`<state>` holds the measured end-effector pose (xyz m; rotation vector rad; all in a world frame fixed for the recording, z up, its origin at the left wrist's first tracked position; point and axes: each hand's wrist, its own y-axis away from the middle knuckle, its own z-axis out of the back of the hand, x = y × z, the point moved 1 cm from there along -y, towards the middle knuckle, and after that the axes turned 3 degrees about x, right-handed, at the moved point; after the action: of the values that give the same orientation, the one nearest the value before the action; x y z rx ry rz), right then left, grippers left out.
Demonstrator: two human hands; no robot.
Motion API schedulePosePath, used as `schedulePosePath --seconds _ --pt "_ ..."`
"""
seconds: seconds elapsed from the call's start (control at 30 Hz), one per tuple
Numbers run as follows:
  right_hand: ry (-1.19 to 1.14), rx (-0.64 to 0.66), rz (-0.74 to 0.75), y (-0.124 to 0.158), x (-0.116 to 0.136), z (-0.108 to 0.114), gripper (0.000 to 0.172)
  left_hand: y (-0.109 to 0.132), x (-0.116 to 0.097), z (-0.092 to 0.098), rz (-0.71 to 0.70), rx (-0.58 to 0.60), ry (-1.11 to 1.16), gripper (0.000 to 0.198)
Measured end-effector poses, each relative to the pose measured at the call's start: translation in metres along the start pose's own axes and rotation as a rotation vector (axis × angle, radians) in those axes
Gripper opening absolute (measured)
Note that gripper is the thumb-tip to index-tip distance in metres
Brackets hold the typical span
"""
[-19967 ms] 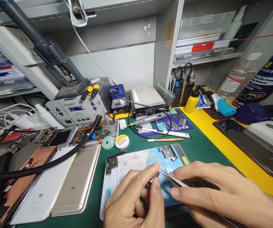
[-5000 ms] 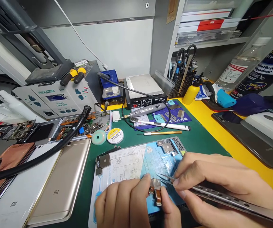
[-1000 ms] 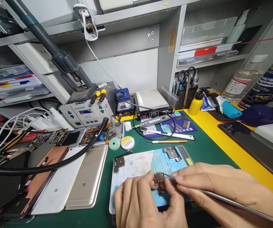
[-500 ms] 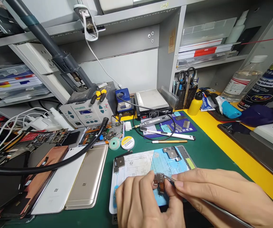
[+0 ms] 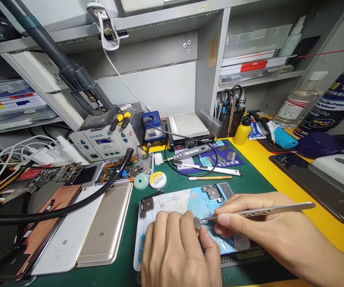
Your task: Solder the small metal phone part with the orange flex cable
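Observation:
My left hand (image 5: 179, 251) is closed, pinching a small metal phone part (image 5: 198, 223) between thumb and index finger; most of the part is hidden. Steel tweezers (image 5: 275, 209) are gripped in my right hand (image 5: 246, 223), pointing left with their tips at the part's right side. Beneath both hands lies a blue and white printed mat (image 5: 174, 201). On it are two dark modules with flat square chips, one module (image 5: 148, 204) at the upper left and the other module (image 5: 213, 193) at the upper right.
Several phone backs, including a gold one (image 5: 106, 227), lie on the left under a black hose (image 5: 70, 212). Behind the mat are a brush (image 5: 208, 169), a round tin (image 5: 158, 180) and a hot plate (image 5: 186, 125). At right lies a dark phone (image 5: 312, 189).
My right hand has turned, so the tweezers now lie nearly level instead of sloping down to the right. My left hand has rolled over the part, hiding its brown ribbon. The view has shifted slightly.

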<state>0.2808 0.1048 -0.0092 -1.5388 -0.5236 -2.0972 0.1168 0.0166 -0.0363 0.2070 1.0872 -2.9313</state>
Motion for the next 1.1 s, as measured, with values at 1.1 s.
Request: schedulePosePath --seconds 1.1 --pt "0.02 -0.02 0.034 -0.001 0.002 0.001 0.01 0.002 0.02 0.008 0.058 0.192 0.258 0.019"
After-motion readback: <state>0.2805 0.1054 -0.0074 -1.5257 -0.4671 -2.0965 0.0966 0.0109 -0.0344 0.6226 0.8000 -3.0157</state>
